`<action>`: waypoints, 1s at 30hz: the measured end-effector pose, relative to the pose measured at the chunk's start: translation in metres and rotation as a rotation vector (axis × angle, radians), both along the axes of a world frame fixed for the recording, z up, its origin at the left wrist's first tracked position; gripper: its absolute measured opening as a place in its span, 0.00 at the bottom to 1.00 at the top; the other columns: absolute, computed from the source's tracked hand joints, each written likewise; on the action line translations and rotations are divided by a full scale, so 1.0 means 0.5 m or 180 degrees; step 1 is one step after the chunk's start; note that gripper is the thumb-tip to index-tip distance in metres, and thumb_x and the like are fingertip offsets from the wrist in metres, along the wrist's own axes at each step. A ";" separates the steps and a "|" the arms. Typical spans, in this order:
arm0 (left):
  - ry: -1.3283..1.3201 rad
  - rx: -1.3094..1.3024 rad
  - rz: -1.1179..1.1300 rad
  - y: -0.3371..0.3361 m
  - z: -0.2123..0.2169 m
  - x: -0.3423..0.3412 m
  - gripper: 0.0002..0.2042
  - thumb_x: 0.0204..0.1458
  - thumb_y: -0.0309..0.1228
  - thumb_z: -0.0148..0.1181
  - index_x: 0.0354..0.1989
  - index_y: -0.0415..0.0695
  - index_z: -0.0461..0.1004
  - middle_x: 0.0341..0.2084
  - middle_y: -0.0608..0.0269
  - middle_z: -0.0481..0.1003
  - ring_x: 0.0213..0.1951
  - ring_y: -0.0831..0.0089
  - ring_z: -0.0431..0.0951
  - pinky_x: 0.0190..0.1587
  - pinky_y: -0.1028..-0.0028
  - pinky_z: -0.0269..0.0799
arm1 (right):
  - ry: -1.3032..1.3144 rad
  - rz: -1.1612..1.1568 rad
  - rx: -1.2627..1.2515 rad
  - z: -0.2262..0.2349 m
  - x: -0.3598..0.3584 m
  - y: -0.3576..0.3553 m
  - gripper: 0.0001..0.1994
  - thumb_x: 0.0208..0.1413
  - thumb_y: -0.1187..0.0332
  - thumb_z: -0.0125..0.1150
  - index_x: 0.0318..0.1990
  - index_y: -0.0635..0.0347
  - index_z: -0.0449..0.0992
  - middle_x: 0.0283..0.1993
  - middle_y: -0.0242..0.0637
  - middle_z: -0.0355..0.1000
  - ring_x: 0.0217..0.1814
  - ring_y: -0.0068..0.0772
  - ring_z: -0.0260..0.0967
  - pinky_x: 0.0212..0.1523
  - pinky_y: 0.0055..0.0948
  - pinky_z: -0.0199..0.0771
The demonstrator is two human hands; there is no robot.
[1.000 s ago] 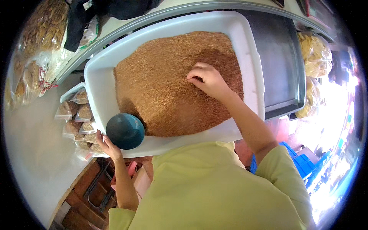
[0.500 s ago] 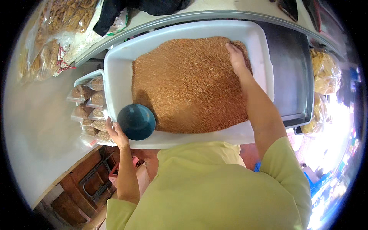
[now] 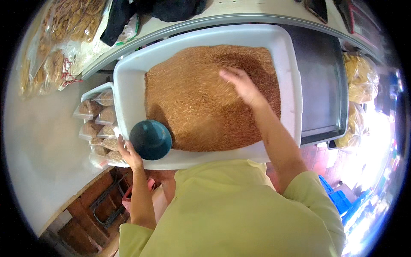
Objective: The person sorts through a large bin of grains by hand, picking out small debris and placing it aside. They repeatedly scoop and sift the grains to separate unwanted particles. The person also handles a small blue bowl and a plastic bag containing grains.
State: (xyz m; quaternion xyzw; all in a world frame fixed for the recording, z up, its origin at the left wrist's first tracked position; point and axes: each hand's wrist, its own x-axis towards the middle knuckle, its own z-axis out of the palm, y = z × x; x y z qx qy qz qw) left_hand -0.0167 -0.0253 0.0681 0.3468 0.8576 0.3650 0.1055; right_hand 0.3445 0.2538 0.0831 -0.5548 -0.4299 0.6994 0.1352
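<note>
A wide white plastic tub (image 3: 132, 77) in front of me holds a broad heap of reddish-brown grain-like bits (image 3: 192, 98). Over the upper right part of the heap is my right hand (image 3: 243, 88), its fingers stretched out and slightly blurred. Behind it the heap shows a darker, hollowed patch. A dark teal bowl (image 3: 150, 140) sits in the tub's near left corner, with nothing visible inside. My left hand (image 3: 132, 156) rests at that corner, beside the bowl and against the tub's rim, fingers extended and apart.
Left of the tub, a light tray (image 3: 112, 85) holds several small filled clear bags (image 3: 92, 107). A dark metal tray (image 3: 319, 77) lies to the right, with bags of yellowish pieces (image 3: 359, 79) beyond. Large bags (image 3: 70, 21) and black cloth (image 3: 171, 7) lie at the back.
My right hand has swept left and nearer across the heap from its far right edge, leaving a darker hollow there. My left hand and the bowl keep their places.
</note>
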 end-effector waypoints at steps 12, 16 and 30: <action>-0.0049 0.0121 -0.0067 0.007 -0.002 0.001 0.25 0.61 0.43 0.44 0.61 0.40 0.59 0.53 0.50 0.64 0.53 0.62 0.64 0.56 0.65 0.59 | -0.0030 0.1300 0.3409 0.041 0.005 -0.204 0.06 0.52 0.63 0.61 0.36 0.50 0.76 0.48 0.32 0.72 0.60 0.37 0.62 0.68 0.57 0.36; 0.0100 0.0097 -0.0023 0.000 -0.006 0.000 0.26 0.60 0.45 0.44 0.60 0.39 0.60 0.53 0.49 0.63 0.53 0.59 0.64 0.56 0.63 0.59 | -0.0804 -0.0099 0.2795 0.002 0.096 -0.162 0.10 0.54 0.73 0.56 0.45 0.57 0.74 0.46 0.38 0.74 0.52 0.37 0.70 0.62 0.42 0.57; 0.0057 0.0317 0.0013 0.001 -0.002 0.000 0.26 0.60 0.44 0.46 0.59 0.37 0.60 0.54 0.49 0.62 0.53 0.59 0.64 0.56 0.64 0.60 | -0.1532 -0.0530 0.2880 -0.023 0.179 -0.158 0.06 0.58 0.70 0.54 0.38 0.62 0.72 0.28 0.34 0.72 0.38 0.22 0.68 0.43 0.26 0.66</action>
